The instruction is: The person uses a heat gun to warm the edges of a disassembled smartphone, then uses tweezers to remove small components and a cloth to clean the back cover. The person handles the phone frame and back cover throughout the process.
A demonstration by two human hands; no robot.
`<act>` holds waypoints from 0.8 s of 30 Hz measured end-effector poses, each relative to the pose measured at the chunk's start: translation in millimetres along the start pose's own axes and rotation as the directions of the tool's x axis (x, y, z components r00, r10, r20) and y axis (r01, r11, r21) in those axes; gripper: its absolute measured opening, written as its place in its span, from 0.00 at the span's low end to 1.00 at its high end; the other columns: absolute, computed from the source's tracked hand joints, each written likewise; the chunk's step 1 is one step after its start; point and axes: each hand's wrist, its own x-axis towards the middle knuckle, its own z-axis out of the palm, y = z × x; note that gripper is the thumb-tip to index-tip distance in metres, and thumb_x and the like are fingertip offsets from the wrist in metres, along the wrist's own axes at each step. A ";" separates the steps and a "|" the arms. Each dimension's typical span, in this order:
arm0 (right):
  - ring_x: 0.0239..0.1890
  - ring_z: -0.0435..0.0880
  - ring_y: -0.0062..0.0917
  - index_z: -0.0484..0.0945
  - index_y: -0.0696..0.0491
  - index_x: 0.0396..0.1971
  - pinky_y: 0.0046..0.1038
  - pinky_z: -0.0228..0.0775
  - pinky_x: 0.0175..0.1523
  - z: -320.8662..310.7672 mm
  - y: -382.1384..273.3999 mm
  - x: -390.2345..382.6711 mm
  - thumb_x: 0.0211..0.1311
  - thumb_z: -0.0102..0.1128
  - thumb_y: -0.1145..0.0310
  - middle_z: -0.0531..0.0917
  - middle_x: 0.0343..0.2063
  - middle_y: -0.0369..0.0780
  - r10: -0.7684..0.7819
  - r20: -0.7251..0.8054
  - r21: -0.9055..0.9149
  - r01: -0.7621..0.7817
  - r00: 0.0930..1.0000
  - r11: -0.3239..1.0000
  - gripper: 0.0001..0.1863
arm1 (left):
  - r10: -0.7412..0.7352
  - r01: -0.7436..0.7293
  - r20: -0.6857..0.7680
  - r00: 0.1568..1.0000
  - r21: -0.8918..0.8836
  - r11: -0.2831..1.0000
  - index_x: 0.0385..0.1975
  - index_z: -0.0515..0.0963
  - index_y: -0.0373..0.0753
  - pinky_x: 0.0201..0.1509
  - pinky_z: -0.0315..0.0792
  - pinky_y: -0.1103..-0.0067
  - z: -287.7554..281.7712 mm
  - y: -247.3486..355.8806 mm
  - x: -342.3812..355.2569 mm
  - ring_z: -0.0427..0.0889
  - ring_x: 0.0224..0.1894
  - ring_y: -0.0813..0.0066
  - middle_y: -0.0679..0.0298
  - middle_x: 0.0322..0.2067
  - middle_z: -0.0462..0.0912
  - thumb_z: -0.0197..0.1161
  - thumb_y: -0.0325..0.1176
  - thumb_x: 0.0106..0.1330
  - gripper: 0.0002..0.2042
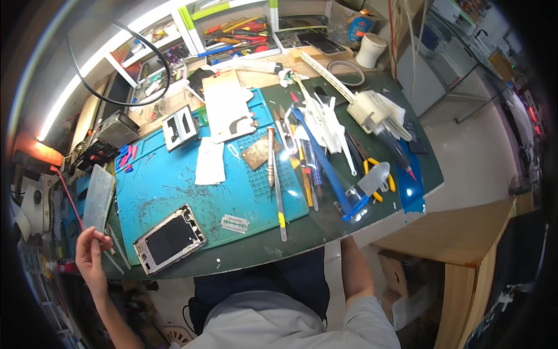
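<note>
Dark green bench (325, 228), front edge bowed by the lens, with a blue silicone repair mat (168, 183) on it. Mat's scuffed with dark marks across the middle. Left hand (93, 247) is up at the bench's left end, fingers curled in, thumb near the fingertips; can't tell if anything's pinched there. Translucent plastic tray (99, 200) is just beyond it, a red lead (71, 200) runs down close to the fingers. Right forearm (356, 267) goes in under the bench edge; right hand is hidden, can't tell its state or any hold.

Phone frame (170, 239) lies flat and askew at the mat's front left, dark inner face up, well apart from the right forearm. Razor blade (235, 223) sits right of it, steel tweezers (281, 203) farther right. Yellow-handled pliers (375, 180) and a long blue-handled tool (325, 160) crowd the right side.

Back: hand tools (238, 35) heaped in a rack, tape roll (347, 72), white jar (370, 50). Bright tube light (87, 72) upper left. Wooden cabinet (447, 232) at right, pale glossy floor (459, 145) behind it.
</note>
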 end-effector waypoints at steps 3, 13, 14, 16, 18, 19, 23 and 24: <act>0.29 0.82 0.24 0.78 0.61 0.51 0.27 0.72 0.37 -41.4 -23.0 -78.3 0.69 0.51 0.63 0.85 0.32 0.44 -0.107 0.057 -0.202 0.116 0.993 0.972 0.19 | 0.114 -0.104 -0.202 0.973 0.061 0.993 0.60 0.71 0.32 0.44 0.77 0.80 8.7 -12.9 0.6 0.79 0.40 0.79 0.63 0.45 0.78 0.48 0.25 0.77 0.15; 0.36 0.78 0.27 0.75 0.59 0.54 0.29 0.71 0.45 -30.0 -295.1 -265.5 0.65 0.50 0.79 0.79 0.36 0.43 -0.787 0.240 -0.585 0.732 0.568 0.350 0.18 | 0.569 -0.563 -0.476 0.670 0.172 0.808 0.65 0.62 0.28 0.38 0.77 0.78 35.1 -50.7 1.2 0.78 0.33 0.74 0.53 0.47 0.79 0.45 0.18 0.74 0.20; 0.36 0.79 0.27 0.75 0.59 0.54 0.29 0.72 0.42 -1.8 -317.7 -262.0 0.66 0.54 0.76 0.80 0.36 0.42 -0.764 0.317 -0.611 0.737 0.562 0.289 0.17 | 0.592 -0.582 -0.482 0.646 0.191 0.790 0.66 0.61 0.29 0.36 0.77 0.78 35.9 -50.8 1.6 0.78 0.31 0.73 0.51 0.47 0.79 0.45 0.17 0.74 0.21; 0.38 0.83 0.30 0.75 0.57 0.55 0.30 0.74 0.45 62.4 -350.7 -249.9 0.63 0.66 0.62 0.83 0.36 0.42 -0.655 0.507 -0.668 0.736 0.560 0.113 0.23 | 0.607 -0.623 -0.481 0.633 0.148 0.768 0.66 0.60 0.29 0.36 0.76 0.77 31.4 -47.3 -3.3 0.78 0.30 0.72 0.50 0.45 0.79 0.45 0.16 0.73 0.22; 0.40 0.85 0.33 0.76 0.57 0.55 0.33 0.75 0.45 98.8 -366.8 -233.2 0.53 0.74 0.48 0.85 0.34 0.40 -0.571 0.538 -0.756 0.654 0.620 -0.002 0.36 | 0.606 -0.640 -0.479 0.635 0.113 0.760 0.66 0.59 0.29 0.36 0.76 0.77 39.6 -46.8 0.0 0.78 0.30 0.72 0.50 0.45 0.79 0.44 0.16 0.73 0.22; 0.39 0.86 0.33 0.75 0.57 0.56 0.33 0.75 0.45 113.6 -366.0 -226.4 0.50 0.74 0.46 0.86 0.32 0.40 -0.513 0.559 -0.736 0.675 0.652 0.055 0.38 | 0.617 -0.641 -0.482 0.622 0.138 0.755 0.67 0.59 0.30 0.36 0.75 0.78 36.9 -49.6 -0.6 0.77 0.30 0.72 0.51 0.44 0.79 0.45 0.16 0.73 0.22; 0.30 0.82 0.22 0.77 0.61 0.53 0.26 0.74 0.39 135.8 -360.8 -201.2 0.48 0.78 0.55 0.84 0.27 0.36 -0.450 0.579 -0.658 0.716 0.680 0.235 0.36 | 0.528 -0.587 -0.517 0.674 0.059 0.807 0.66 0.62 0.29 0.37 0.75 0.82 37.5 -44.0 -4.2 0.76 0.29 0.78 0.53 0.42 0.80 0.45 0.16 0.72 0.22; 0.29 0.80 0.18 0.78 0.62 0.52 0.22 0.72 0.37 131.6 -360.1 -190.7 0.48 0.79 0.59 0.83 0.26 0.34 -0.405 0.596 -0.551 0.720 0.693 0.422 0.33 | 0.523 -0.578 -0.513 0.681 0.064 0.814 0.67 0.61 0.30 0.36 0.74 0.82 35.6 -41.8 -4.8 0.76 0.28 0.78 0.53 0.42 0.79 0.45 0.16 0.72 0.23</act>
